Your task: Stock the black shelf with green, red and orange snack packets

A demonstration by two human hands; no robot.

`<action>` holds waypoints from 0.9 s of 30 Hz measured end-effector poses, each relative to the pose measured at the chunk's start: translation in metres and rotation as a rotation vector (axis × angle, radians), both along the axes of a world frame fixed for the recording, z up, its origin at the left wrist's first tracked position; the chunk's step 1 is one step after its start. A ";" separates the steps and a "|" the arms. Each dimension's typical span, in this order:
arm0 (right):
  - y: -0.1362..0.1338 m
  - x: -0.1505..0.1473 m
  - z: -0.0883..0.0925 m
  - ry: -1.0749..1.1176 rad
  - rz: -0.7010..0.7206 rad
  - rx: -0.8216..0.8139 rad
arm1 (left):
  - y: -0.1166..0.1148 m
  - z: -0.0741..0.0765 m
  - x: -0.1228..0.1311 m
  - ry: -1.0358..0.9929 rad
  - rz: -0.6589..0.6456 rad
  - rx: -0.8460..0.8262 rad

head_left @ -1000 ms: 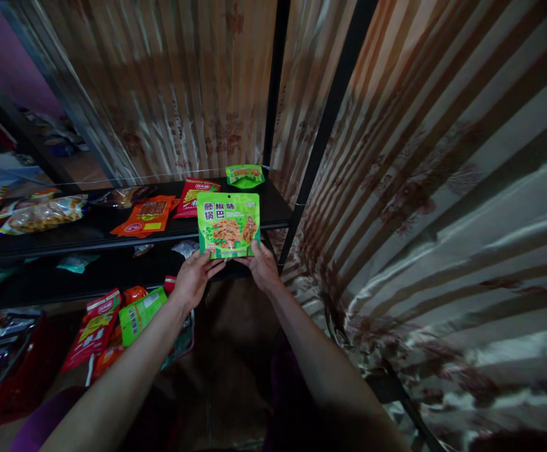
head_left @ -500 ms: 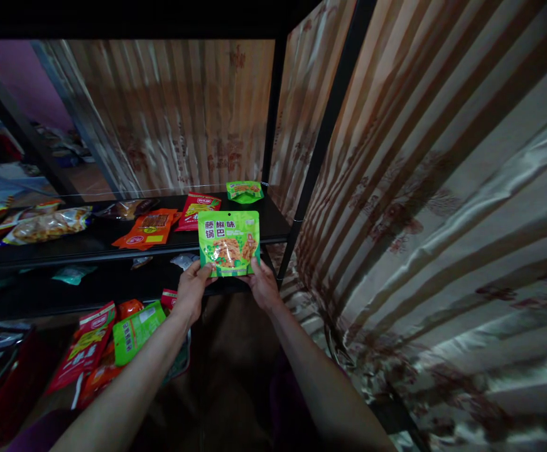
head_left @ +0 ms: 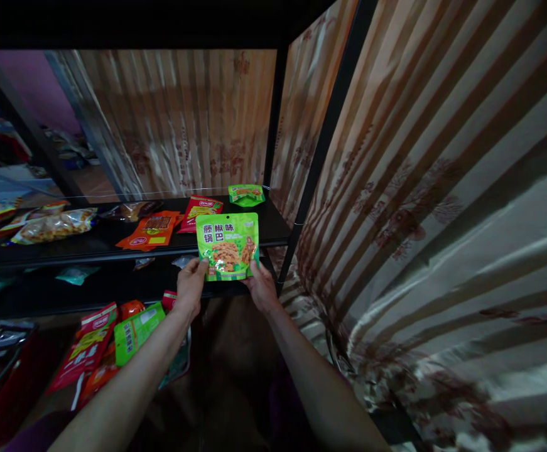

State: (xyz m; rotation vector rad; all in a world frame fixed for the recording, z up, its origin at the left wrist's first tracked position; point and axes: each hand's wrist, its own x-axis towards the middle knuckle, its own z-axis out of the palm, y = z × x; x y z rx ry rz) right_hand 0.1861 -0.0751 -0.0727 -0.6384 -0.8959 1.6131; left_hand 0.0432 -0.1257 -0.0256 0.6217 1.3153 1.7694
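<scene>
A green snack bag point(head_left: 227, 246) is held upright between my two hands in front of the shelf, its printed front facing me. My left hand point(head_left: 192, 284) pinches its lower left edge, thumb on the front. At the lower right corner my right hand point(head_left: 261, 285) grips it the same way. Behind it, on the upper shelf point(head_left: 268, 229), lie a similar green bag point(head_left: 246, 195) in the corner, a red snack bag point(head_left: 200, 212) and an orange snack bag point(head_left: 151, 231). The fingers behind the held bag are hidden.
Several more snack bags, such as a clear-fronted one point(head_left: 54, 226), lie at the shelf's left. Below my left forearm are a red bag point(head_left: 87, 345) and a green bag point(head_left: 137, 331). A black post point(head_left: 323, 144) and a curtain point(head_left: 395, 207) stand at the right.
The held bag has tilted slightly, its left side a little nearer the left. Both hands keep their hold. The view has shifted a little; the shelf bags look unchanged.
</scene>
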 end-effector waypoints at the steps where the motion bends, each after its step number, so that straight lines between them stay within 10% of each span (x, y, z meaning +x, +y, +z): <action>1: 0.000 -0.002 0.000 0.003 -0.010 -0.006 | -0.002 0.001 0.001 0.030 0.038 0.012; 13: 0.001 -0.013 0.000 0.069 -0.039 0.004 | -0.032 0.005 0.026 1.066 0.082 0.083; 27: -0.020 0.013 0.014 -0.023 0.014 0.210 | -0.026 0.005 0.062 1.051 -0.012 0.052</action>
